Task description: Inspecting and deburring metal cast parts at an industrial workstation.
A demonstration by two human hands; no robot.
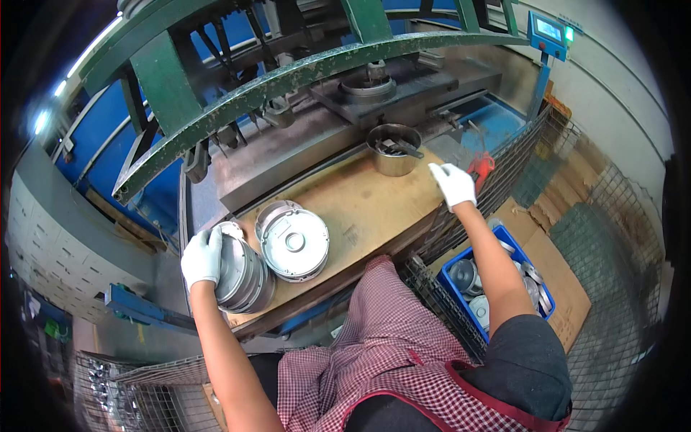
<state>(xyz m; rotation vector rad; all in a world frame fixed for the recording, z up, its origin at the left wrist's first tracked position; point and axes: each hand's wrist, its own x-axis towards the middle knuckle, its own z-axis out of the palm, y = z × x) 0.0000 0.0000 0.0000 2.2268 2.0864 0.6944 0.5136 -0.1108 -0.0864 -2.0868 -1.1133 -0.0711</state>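
My left hand (201,259), in a white glove, is closed on the left edge of a stack of round metal housings (243,273) at the front left of the board. Beside it stands a second stack of silvery round metal covers (294,243), the top one with a raised ring in its middle. My right hand (454,186), also gloved in white, hovers near the board's right end. Its fingers point left, somewhat apart, with nothing visible in them. Close by is a red-handled tool (481,168), partly hidden by a wire mesh.
A metal pot (394,160) with small metal pieces stands on the wooden board (367,205). Behind it is a press with a green frame (317,66) and a steel bed (288,155). To my right, a blue crate (551,297) holds round metal parts beside wire mesh (612,252).
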